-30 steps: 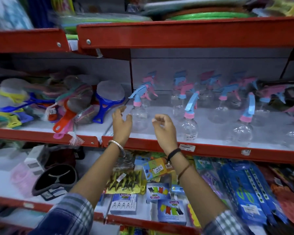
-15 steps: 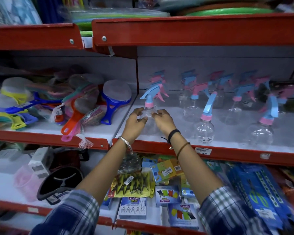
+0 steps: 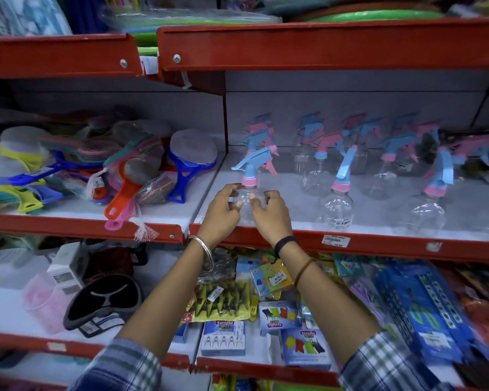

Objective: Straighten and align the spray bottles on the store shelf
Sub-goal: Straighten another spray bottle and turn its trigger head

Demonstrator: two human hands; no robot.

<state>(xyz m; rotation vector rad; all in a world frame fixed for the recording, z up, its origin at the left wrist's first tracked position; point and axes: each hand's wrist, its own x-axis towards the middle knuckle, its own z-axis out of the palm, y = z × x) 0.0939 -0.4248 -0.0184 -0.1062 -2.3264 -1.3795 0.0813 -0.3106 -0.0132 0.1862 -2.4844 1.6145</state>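
Note:
Several clear spray bottles with blue and pink trigger heads stand on the white shelf [image 3: 378,221] with a red front edge. The front left spray bottle [image 3: 248,176] has a blue trigger and pink collar. My left hand [image 3: 222,213] and my right hand [image 3: 270,214] wrap its clear body from both sides at the shelf's front left corner. A second front bottle [image 3: 338,204] stands to the right with its blue trigger pointing up. A third front bottle [image 3: 432,207] stands farther right. More bottles crowd the back rows, facing different ways.
Colourful handled scrubbers and brushes [image 3: 119,176] fill the shelf section to the left. A red shelf [image 3: 322,43] overhangs above. Below are packets of clips [image 3: 223,303], small boxes and blue packs [image 3: 424,311]. A price tag [image 3: 336,240] sits on the red edge.
My hands reached forward from in front of the shelf and closed around the front left bottle. The view has shifted closer and slightly left.

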